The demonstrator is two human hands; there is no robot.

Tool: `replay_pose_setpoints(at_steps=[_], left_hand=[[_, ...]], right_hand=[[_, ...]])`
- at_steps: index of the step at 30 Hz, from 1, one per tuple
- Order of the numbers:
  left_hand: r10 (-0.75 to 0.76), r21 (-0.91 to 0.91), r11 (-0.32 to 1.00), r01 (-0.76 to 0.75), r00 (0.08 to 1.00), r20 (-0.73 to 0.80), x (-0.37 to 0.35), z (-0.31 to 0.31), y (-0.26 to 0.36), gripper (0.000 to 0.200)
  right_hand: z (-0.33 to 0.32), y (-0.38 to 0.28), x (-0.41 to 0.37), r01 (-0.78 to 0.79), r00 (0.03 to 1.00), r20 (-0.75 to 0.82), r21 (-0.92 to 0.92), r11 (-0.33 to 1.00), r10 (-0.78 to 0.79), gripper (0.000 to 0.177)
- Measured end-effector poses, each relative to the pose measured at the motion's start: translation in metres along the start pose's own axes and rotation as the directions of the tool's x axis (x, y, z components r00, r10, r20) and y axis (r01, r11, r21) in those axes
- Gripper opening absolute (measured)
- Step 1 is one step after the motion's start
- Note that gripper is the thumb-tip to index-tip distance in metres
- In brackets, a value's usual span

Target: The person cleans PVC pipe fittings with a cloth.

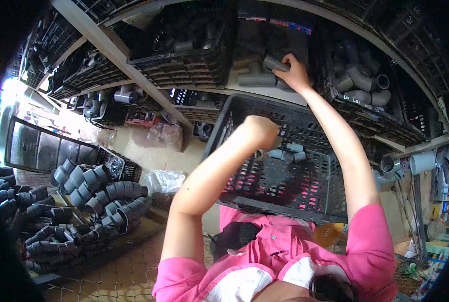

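Note:
My right hand reaches up to the shelf, its thumb and fingers closed around a grey plastic pipe fitting. Right below that fitting lies a grey pipe tee on the shelf board. Over the left side of a black plastic crate, my left hand is curled closed. Its fingers point down and away, so what they hold, if anything, is hidden. Several small grey pipe fittings lie in the crate just beside that hand.
Black crates of grey fittings fill the shelves to the right and upper left. At lower left, many grey elbow fittings are heaped. A slanted metal shelf post stands left of the crate. Clear plastic bags lie on the floor.

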State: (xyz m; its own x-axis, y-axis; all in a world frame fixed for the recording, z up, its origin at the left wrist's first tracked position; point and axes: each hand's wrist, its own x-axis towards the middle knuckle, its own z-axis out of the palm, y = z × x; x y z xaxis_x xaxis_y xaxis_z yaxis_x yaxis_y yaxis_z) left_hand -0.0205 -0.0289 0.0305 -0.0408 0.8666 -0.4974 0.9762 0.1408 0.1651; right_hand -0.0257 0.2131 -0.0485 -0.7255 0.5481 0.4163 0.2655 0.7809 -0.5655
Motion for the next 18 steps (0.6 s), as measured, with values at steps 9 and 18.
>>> replay_pose_setpoints(at_steps=[9,18], left_hand=[[0.114,-0.006,0.994,-0.113,0.992,0.056,0.018,0.024,0.025,0.023],[-0.162,-0.349,0.936,-0.039,0.834,-0.528,-0.021,-0.033,-0.062,0.03]], right_hand=[[0.033,0.002,0.027,-0.045,0.994,0.096,-0.11,0.993,0.056,0.04],[0.037,-0.009,0.003,-0.014,0.997,-0.072,-0.325,0.946,-0.01,0.06]])
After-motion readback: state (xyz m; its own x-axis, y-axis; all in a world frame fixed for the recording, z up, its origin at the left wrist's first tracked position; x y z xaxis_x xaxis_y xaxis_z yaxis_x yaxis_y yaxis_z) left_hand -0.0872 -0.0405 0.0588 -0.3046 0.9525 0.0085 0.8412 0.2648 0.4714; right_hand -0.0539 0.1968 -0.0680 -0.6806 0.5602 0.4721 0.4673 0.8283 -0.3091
